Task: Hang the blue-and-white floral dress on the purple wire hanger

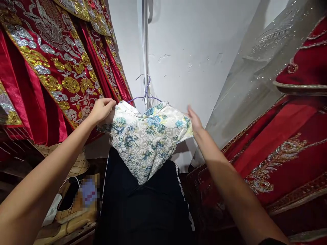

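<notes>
A short-sleeved white top (143, 139) with blue, green and yellow flowers is on a thin purple hanger (146, 92). Its lower part narrows to a point over a black garment (143, 207) with white scalloped side edges. My left hand (103, 109) is closed, pinching the top near its left shoulder. At the other sleeve's end is my right hand (195, 119), thumb raised, partly blurred; the sleeve edge touches or lies just beside it, and its remaining fingers are hidden.
Red garments with gold and silver embroidery (71, 81) hang at the left. A sheer sparkling veil (245, 75) and red beaded garments (293, 143) stand at the right. A white wall (194, 41) is behind; an open box (68, 197) sits lower left.
</notes>
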The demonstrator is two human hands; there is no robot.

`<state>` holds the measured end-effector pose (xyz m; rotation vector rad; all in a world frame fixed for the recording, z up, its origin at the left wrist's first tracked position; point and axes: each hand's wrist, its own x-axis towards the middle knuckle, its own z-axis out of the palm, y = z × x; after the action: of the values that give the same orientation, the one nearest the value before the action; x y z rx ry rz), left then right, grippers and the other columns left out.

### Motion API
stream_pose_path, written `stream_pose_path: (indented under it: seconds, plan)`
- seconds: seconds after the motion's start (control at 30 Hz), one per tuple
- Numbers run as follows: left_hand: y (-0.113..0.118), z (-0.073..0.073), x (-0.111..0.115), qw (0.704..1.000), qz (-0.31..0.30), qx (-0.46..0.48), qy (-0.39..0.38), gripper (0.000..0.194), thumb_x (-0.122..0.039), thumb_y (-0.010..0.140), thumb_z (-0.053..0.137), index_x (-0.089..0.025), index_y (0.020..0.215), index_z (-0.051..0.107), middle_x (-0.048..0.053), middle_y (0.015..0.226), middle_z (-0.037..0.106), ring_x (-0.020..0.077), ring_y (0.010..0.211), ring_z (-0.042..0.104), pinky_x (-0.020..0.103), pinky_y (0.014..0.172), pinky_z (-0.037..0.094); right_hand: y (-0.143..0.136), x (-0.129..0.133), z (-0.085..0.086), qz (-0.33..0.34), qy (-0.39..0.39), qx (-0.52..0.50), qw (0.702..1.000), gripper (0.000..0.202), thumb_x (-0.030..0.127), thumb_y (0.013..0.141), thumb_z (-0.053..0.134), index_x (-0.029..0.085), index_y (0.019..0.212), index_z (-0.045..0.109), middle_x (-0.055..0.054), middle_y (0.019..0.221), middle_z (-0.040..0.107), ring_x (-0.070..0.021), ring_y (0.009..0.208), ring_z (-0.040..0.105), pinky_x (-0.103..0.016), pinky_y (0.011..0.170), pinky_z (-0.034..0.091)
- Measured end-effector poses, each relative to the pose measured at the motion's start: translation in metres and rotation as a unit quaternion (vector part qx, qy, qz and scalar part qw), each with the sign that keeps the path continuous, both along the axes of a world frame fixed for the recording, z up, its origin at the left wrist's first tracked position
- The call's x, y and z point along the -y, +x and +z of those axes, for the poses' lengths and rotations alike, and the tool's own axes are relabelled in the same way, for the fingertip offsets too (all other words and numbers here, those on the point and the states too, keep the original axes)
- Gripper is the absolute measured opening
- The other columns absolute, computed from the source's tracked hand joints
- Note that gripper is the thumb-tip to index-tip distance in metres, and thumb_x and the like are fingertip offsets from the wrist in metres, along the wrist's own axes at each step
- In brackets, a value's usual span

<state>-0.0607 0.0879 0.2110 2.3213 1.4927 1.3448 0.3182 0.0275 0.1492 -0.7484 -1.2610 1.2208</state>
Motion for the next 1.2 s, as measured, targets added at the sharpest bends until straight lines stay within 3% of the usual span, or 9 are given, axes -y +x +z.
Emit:
stream_pose_path:
  seconds: [0.2, 0.33, 0.5, 0.63, 0.7, 0.87, 0.93, 1.03, 1.2]
  plan:
    - [0.032, 0.013, 0.014, 0.989, -0.069, -0.092, 0.095, 0.043, -0.046, 0.092, 0.048, -0.019, 0.121, 0.066, 0.009, 0.105, 0.065, 0.0248, 0.097, 0.058, 0.037, 0.087, 0.047, 0.005, 0.026, 0.022, -0.006, 0.039, 0.008, 0.999, 0.048, 0.028, 0.058, 0.069, 0.013, 0.104, 0.071, -0.009, 0.094, 0.076, -0.033, 0.087, 0.073, -0.043, 0.073, 0.059]
    - [0.061, 0.03, 0.038, 0.976, -0.091, -0.042, 0.192, 0.04, -0.044, 0.094, 0.05, -0.021, 0.125, 0.061, 0.012, 0.122, 0.059, 0.0279, 0.119, 0.051, 0.046, 0.102, 0.042, -0.011, 0.054, 0.031, -0.04, 0.11, -0.038, 0.992, 0.056, 0.032, 0.065, 0.061, 0.014, 0.117, 0.066, -0.011, 0.108, 0.072, -0.0339, 0.101, 0.068, -0.048, 0.086, 0.057]
    - [0.081, 0.04, 0.085, 0.965, -0.228, 0.121, -0.032, 0.038, -0.047, 0.098, 0.042, -0.016, 0.108, 0.062, 0.011, 0.091, 0.067, 0.0215, 0.085, 0.064, 0.041, 0.082, 0.054, -0.052, 0.117, 0.026, 0.153, 0.147, 0.094, 0.973, 0.079, 0.046, 0.071, 0.073, 0.022, 0.141, 0.047, -0.012, 0.124, 0.064, -0.0292, 0.11, 0.064, -0.043, 0.088, 0.057]
    - [0.066, 0.026, 0.133, 0.911, -0.257, 0.202, -0.25, 0.034, -0.045, 0.094, 0.051, -0.019, 0.112, 0.062, 0.007, 0.077, 0.063, 0.0151, 0.055, 0.055, 0.034, 0.054, 0.053, -0.081, 0.129, 0.019, 0.379, 0.149, 0.278, 0.87, 0.065, 0.039, 0.075, 0.079, 0.022, 0.134, 0.056, -0.009, 0.121, 0.066, -0.0229, 0.106, 0.066, -0.034, 0.088, 0.055]
    - [0.046, 0.018, 0.155, 0.908, -0.236, 0.162, -0.306, 0.038, -0.043, 0.09, 0.059, -0.023, 0.122, 0.061, 0.004, 0.075, 0.062, 0.0138, 0.05, 0.052, 0.029, 0.046, 0.048, -0.085, 0.112, 0.012, 0.33, 0.183, 0.337, 0.863, 0.039, 0.04, 0.084, 0.071, 0.022, 0.119, 0.067, -0.007, 0.113, 0.069, -0.0203, 0.101, 0.067, -0.034, 0.089, 0.054]
    - [-0.003, 0.018, 0.173, 0.969, -0.164, -0.036, -0.181, 0.033, -0.043, 0.088, 0.064, -0.032, 0.119, 0.068, 0.003, 0.116, 0.067, 0.0203, 0.101, 0.065, 0.028, 0.077, 0.056, -0.07, 0.047, -0.016, -0.078, 0.277, 0.336, 0.897, 0.039, 0.042, 0.088, 0.067, 0.025, 0.123, 0.064, -0.009, 0.125, 0.06, -0.0246, 0.116, 0.057, -0.041, 0.099, 0.047]
    - [-0.009, 0.023, 0.162, 0.983, -0.145, -0.033, -0.107, 0.029, -0.042, 0.091, 0.06, -0.029, 0.116, 0.068, 0.003, 0.109, 0.07, 0.0171, 0.09, 0.066, 0.025, 0.071, 0.054, -0.063, 0.029, -0.024, -0.096, 0.264, 0.319, 0.905, 0.045, 0.047, 0.087, 0.066, 0.026, 0.126, 0.059, -0.008, 0.12, 0.06, -0.0243, 0.113, 0.057, -0.04, 0.095, 0.048]
    - [-0.006, 0.027, 0.129, 0.988, -0.146, 0.006, -0.059, 0.03, -0.04, 0.091, 0.061, -0.021, 0.113, 0.067, 0.005, 0.087, 0.071, 0.0154, 0.073, 0.065, 0.027, 0.066, 0.054, -0.057, 0.016, -0.026, -0.035, 0.196, 0.247, 0.948, 0.036, 0.056, 0.092, 0.056, 0.021, 0.098, 0.063, -0.001, 0.079, 0.06, -0.0165, 0.072, 0.058, -0.029, 0.067, 0.048]
    - [0.009, 0.026, 0.083, 0.99, -0.056, 0.05, 0.121, 0.051, -0.042, 0.086, 0.067, -0.018, 0.129, 0.057, 0.01, 0.107, 0.069, 0.025, 0.101, 0.065, 0.041, 0.087, 0.054, -0.056, 0.0, 0.004, -0.108, 0.153, 0.053, 0.981, 0.042, 0.061, 0.081, 0.067, 0.02, 0.075, 0.06, 0.0, 0.066, 0.06, -0.0163, 0.063, 0.058, -0.027, 0.058, 0.047]
